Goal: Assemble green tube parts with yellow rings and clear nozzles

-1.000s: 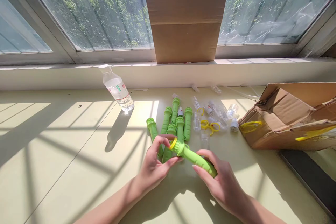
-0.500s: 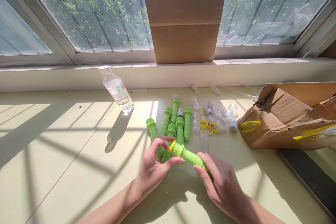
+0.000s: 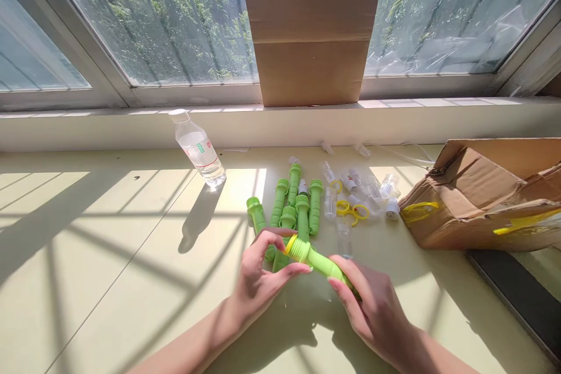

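My right hand (image 3: pixel 374 304) is wrapped round the smooth shaft of a green plastic tube (image 3: pixel 322 261), which tilts with its threaded end up to the left. A yellow ring (image 3: pixel 289 244) sits at that threaded end. Curled over the ring, my left hand (image 3: pixel 265 263) has its index finger against it, while the thumb lies below the tube. Just behind my hands are several more green tubes (image 3: pixel 315 207) with threaded tops. To their right, loose yellow rings (image 3: pixel 360 211) lie among small clear plastic caps (image 3: pixel 330 203), some with white parts.
A water bottle (image 3: pixel 199 152) stands at the left back, casting a shadow. On the right is an open cardboard box (image 3: pixel 464 187) with a dark flat object (image 3: pixel 512 298) in front of it. Windows and a cardboard panel (image 3: pixel 313 29) rise behind the pale table.
The whole view has shifted slightly, so everything appears a little farther right. Both hands keep nearly the same hold on the green tube and its yellow ring.
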A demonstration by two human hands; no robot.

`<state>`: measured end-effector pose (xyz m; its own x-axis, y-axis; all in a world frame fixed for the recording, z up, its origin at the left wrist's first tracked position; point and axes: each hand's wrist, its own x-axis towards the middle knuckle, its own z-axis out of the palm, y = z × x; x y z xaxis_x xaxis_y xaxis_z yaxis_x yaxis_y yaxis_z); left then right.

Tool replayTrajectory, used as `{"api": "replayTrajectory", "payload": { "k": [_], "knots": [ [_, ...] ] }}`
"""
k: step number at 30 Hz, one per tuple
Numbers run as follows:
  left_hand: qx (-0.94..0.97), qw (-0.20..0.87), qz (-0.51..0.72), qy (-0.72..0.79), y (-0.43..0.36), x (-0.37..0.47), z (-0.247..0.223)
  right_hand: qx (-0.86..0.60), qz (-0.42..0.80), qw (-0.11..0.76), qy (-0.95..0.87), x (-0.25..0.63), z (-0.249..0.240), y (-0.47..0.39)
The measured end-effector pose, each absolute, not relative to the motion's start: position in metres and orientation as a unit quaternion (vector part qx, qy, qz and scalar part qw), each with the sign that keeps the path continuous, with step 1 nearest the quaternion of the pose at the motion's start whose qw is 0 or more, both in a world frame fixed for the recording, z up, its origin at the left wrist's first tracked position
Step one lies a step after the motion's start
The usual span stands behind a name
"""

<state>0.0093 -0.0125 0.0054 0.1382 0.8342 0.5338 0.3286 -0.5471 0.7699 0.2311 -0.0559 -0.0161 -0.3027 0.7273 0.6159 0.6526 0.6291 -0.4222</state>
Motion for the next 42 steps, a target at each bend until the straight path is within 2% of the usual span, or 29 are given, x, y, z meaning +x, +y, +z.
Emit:
{"api": "replayTrajectory", "payload": {
  "k": [6, 11, 20, 29, 42],
  "knots": [
    [0.742, 0.217, 0.52, 0.364, -0.013, 0.009, 0.002, -0.43, 0.129, 0.433, -0.781, 0.233, -0.01, -0.056],
    [0.755, 0.193, 0.519, 0.352, -0.014, 0.01, -0.001, -0.433, 0.096, 0.432, -0.785, 0.235, -0.012, -0.054],
    [0.751, 0.196, 0.512, 0.368, -0.013, 0.008, 0.003, -0.437, 0.145, 0.403, -0.791, 0.234, -0.012, -0.055],
    [0.751, 0.193, 0.52, 0.359, -0.016, 0.011, 0.003, -0.44, 0.116, 0.405, -0.793, 0.23, -0.014, -0.057],
    [0.783, 0.187, 0.51, 0.302, -0.016, 0.013, 0.0, -0.426, 0.248, 0.355, -0.794, 0.231, -0.003, -0.057]
  ]
}}
